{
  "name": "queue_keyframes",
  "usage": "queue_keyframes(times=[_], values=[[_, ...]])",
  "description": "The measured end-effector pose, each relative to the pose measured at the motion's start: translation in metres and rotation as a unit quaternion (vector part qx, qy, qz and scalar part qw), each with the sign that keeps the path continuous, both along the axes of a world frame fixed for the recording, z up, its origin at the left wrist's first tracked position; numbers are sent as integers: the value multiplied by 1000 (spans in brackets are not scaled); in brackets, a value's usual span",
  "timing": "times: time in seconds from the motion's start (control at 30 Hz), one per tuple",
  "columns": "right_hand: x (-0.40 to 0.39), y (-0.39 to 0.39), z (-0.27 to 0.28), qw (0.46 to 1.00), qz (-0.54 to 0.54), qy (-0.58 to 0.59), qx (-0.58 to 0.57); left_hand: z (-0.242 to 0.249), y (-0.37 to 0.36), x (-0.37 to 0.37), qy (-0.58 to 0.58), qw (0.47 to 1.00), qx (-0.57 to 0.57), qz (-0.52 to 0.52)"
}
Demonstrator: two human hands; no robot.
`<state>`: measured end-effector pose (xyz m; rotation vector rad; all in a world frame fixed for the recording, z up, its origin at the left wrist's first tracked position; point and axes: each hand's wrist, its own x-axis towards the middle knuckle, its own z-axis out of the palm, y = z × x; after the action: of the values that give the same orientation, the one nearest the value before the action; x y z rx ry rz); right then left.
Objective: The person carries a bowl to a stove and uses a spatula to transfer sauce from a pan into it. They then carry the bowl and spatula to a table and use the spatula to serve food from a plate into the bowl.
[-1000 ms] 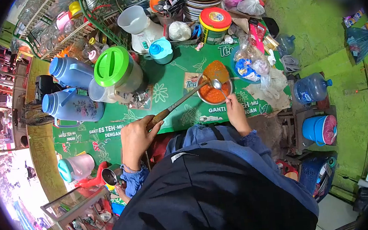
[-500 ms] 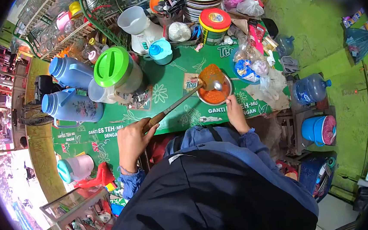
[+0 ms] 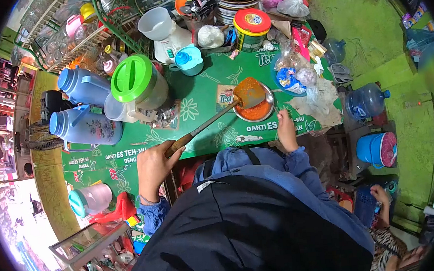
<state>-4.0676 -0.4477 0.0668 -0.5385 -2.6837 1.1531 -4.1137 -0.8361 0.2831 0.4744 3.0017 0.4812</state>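
Note:
My left hand (image 3: 153, 168) is wrapped round the wooden handle of a long spatula (image 3: 203, 125). Red sauce coats the spatula's flat head, which lies over the left part of a metal bowl (image 3: 254, 118). More red sauce (image 3: 256, 111) fills the bowl. In my right hand (image 3: 285, 130) is the thin handle of a metal spoon (image 3: 269, 98), pinched between the fingers. The spoon's head is at the bowl's right rim.
On the green table (image 3: 208, 93) stand blue jugs (image 3: 86, 126), a green-lidded container (image 3: 132, 78), a blender (image 3: 166, 35), a red-lidded tub (image 3: 252, 28) and stacked plates (image 3: 237, 4). Another person's arm (image 3: 382, 204) shows at the lower right.
The spoon has moved from the sauce to the bowl's right rim, and my right hand has shifted slightly right. Another person has come into view at the lower right.

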Motion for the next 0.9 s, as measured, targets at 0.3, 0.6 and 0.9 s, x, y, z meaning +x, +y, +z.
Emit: queue_keyframes(times=[0.3,0.6,0.9], values=[[18,-15,4,983,-24,-79,165,5,-2,2,-1,1000,12,19],[0,-42,45,999,-22,40,-25,3,-1,3,8,1000,7,4],[-6,-38,12,997,-1,53,-55,3,-2,10,26,999,37,0]])
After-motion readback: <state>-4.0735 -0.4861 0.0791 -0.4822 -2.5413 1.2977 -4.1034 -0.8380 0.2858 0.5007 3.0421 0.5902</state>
